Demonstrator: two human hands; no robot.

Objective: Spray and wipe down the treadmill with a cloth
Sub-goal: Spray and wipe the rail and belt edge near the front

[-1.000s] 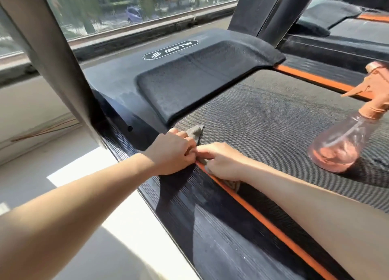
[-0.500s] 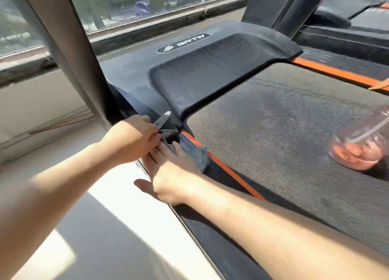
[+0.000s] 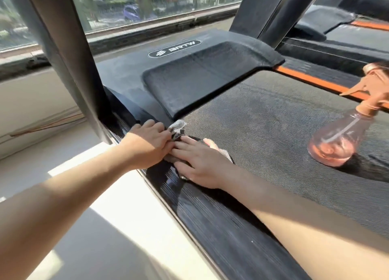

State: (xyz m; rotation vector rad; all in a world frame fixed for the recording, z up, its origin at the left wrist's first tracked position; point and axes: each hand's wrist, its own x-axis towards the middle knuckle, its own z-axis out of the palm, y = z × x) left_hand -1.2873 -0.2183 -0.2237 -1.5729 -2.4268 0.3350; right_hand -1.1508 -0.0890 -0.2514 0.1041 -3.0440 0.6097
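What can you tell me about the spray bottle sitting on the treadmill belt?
The spray bottle stands on its base on the treadmill belt, at the right. Its round body looks like clear, pink-tinted plastic, with pinkish liquid pooled low and a thin dip tube inside. A peach trigger head tops the narrow neck. Only the belt touches it; the left hand and right hand are apart from it, on the cloth.
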